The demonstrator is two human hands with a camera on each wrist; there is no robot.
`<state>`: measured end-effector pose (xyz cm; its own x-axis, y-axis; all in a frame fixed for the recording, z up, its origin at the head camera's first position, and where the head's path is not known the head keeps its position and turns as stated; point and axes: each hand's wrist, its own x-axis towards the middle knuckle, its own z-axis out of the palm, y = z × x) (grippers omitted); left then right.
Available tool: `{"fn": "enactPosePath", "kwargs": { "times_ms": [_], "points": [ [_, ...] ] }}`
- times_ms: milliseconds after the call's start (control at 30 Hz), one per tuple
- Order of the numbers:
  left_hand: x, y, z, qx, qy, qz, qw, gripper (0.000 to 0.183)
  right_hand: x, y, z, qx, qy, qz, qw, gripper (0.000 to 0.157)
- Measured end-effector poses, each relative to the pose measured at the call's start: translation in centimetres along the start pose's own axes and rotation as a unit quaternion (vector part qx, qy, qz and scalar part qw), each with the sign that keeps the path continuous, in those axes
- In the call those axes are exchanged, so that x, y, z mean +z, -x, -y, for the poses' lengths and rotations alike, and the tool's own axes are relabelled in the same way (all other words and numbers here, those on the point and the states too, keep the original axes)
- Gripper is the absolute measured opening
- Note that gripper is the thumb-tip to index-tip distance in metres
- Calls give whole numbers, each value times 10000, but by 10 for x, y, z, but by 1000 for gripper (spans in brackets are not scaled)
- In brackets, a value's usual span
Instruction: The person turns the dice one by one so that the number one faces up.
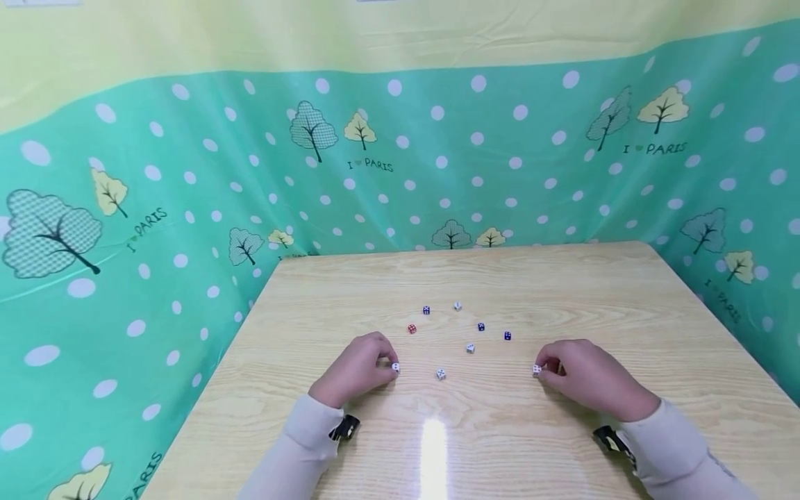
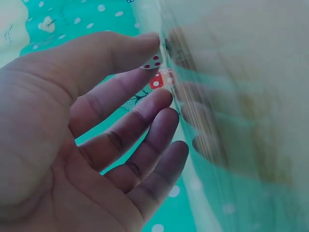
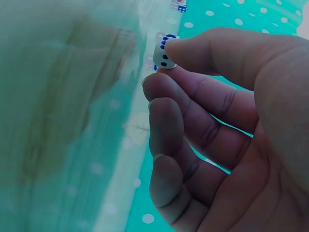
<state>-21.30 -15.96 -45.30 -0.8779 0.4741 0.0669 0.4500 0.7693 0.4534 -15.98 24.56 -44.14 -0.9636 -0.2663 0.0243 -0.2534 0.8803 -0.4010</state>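
A red-dotted white die [image 1: 396, 368] in the left hand's [image 1: 357, 370] pinch and a blue-dotted white die [image 1: 537, 371] in the right hand's [image 1: 587, 377] sit low over the wooden table [image 1: 600, 298], fingertip-held likely for their smallness, 7 loose dice [image 1: 471, 348] between and beyond.

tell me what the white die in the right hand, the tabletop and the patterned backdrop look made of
The white die looks like smooth hard plastic, judging by its rounded edges and even surface. The tabletop shows wood grain under a glossy finish that reflects light, so perhaps laminate or varnished wood. The patterned backdrop, faintly shiny, hangs in folds, suggesting printed fabric, though thin plastic is possible.
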Motion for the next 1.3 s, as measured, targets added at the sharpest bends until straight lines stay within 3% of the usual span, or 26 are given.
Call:
{"fn": "enactPosePath", "kwargs": {
  "times_ms": [1300],
  "points": [
    [-2, 4, 4, -277, 469, 101, 9985, 9, 4, -2, 1, -132, -176, 110, 9997, 13]
  ]
}}
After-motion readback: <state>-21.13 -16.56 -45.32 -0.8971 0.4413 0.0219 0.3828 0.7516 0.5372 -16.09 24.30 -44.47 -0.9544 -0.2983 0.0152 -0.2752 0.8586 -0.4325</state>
